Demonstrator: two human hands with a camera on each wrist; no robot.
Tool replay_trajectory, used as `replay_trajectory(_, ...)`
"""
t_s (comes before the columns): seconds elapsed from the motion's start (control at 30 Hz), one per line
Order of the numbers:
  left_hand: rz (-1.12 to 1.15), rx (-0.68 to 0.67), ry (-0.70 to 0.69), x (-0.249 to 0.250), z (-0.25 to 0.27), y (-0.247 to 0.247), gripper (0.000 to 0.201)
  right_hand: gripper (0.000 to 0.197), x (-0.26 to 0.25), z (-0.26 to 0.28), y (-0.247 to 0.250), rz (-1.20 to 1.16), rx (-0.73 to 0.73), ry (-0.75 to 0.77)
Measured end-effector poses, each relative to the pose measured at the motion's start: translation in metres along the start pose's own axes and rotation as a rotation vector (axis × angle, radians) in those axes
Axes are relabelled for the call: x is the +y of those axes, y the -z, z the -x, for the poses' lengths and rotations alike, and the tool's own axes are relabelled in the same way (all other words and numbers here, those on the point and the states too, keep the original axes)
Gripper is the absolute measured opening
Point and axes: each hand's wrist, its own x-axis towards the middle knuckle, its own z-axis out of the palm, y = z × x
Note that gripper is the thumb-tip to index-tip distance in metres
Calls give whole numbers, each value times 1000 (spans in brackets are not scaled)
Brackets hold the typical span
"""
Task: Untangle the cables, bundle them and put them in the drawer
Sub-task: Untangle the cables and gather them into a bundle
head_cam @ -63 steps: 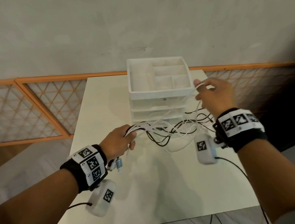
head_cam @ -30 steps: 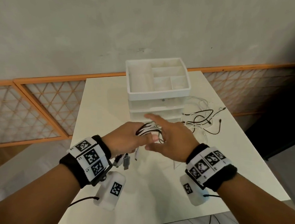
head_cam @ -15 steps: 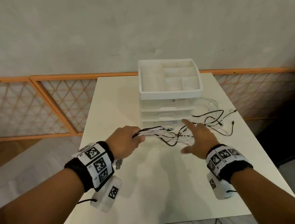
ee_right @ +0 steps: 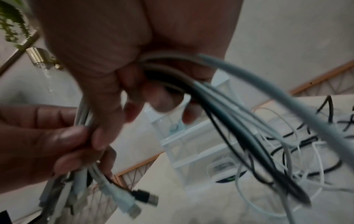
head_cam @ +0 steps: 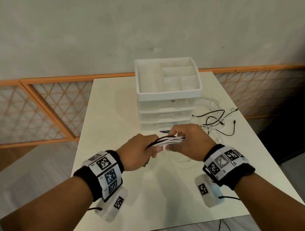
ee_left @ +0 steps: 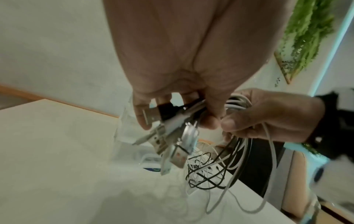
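Several white and black cables (head_cam: 168,139) run as one bunch between my two hands above the table's middle. My left hand (head_cam: 151,152) grips the bunch near its USB plugs (ee_left: 172,136), which hang below the fingers. Right beside it, my right hand (head_cam: 175,141) has its fingers curled round the same cables (ee_right: 191,84). The loose tails (head_cam: 218,123) trail right and lie tangled on the table. Just behind the hands stands the white drawer unit (head_cam: 168,96), its drawers pushed in under a divided top tray.
The cream table (head_cam: 111,118) has bare room on the left and in front of my hands. A wall and an orange lattice railing (head_cam: 38,109) lie behind it. A small dark coloured item (head_cam: 164,131) shows at the drawer unit's base.
My right hand, open over the tangle half a second ago, has moved left and taken hold of the cable bunch beside my left hand. The left hand keeps its grip.
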Motion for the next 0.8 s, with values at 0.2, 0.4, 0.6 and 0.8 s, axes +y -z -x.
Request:
replay_trajectory(0.2, -55, 19, -44, -2, -4, -3, 17, 20, -15, 1, 4, -19, -66, 31)
replay_trajectory(0.4, 151, 139, -44, -14, -2, -5, 6, 5, -6, 4, 12, -302, 20, -5)
replay_trajectory(0.6, 331, 151, 2, -14, 2, 0, 8, 9, -2, 3, 18, -256, -71, -37)
replay_trajectory(0.8, 254, 63, -37, -7, -1, 10, 23, 7, -16, 0, 13, -225, -121, -17)
